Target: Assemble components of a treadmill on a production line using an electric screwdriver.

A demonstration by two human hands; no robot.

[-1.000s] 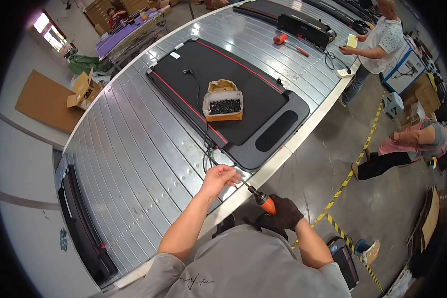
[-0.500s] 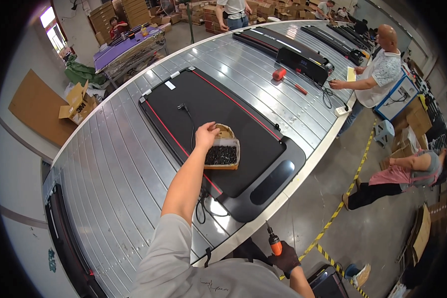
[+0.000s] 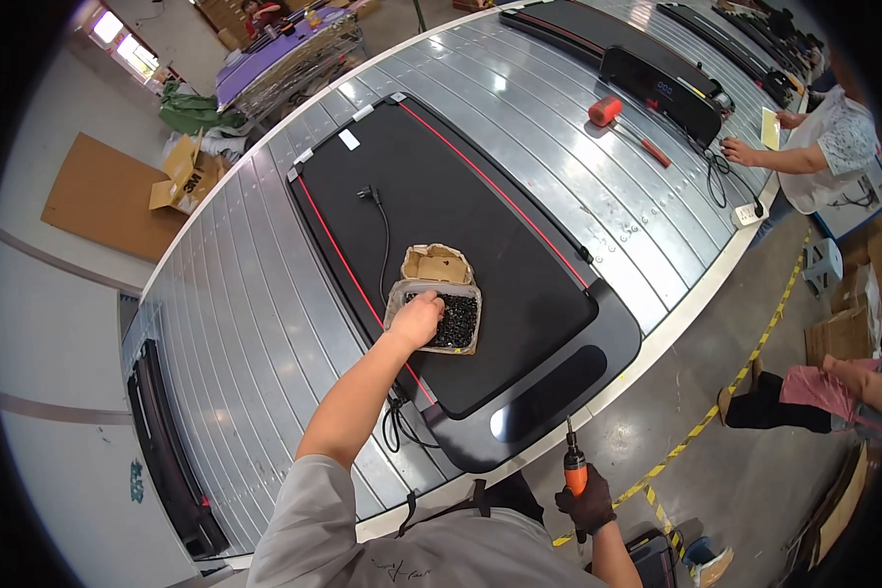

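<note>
Left hand (image 3: 419, 319) reaches up-frame into a small open cardboard box (image 3: 437, 316) of dark screws (image 3: 456, 319), near frame centre. Fingers curl down among the screws at the box's left side; whether anything is pinched between them cannot be told. Box is tan, soft-walled, flaps splayed, its long axis running left to right across the frame. A second, empty-looking cardboard tray (image 3: 436, 265) touches its upper edge.

Both boxes sit on the matte black belt of a flat treadmill (image 3: 519, 294), red stripes along both long sides, glossy black end cover at lower right. A black cable (image 3: 382, 220) trails over the belt. The treadmill lies diagonally on a table (image 3: 216, 323) of ribbed grey metal slats.

Right hand (image 3: 590, 502), dark-gloved, is at lower frame, well apart from the box, closed round an orange-and-black power screwdriver (image 3: 574, 470) with bit pointing up-frame toward the treadmill's near end. Left hand is by far the nearer to the screws.

Upper right: red mallet (image 3: 619, 120) on the slats, another person's hand (image 3: 738, 152) at the table edge.
</note>
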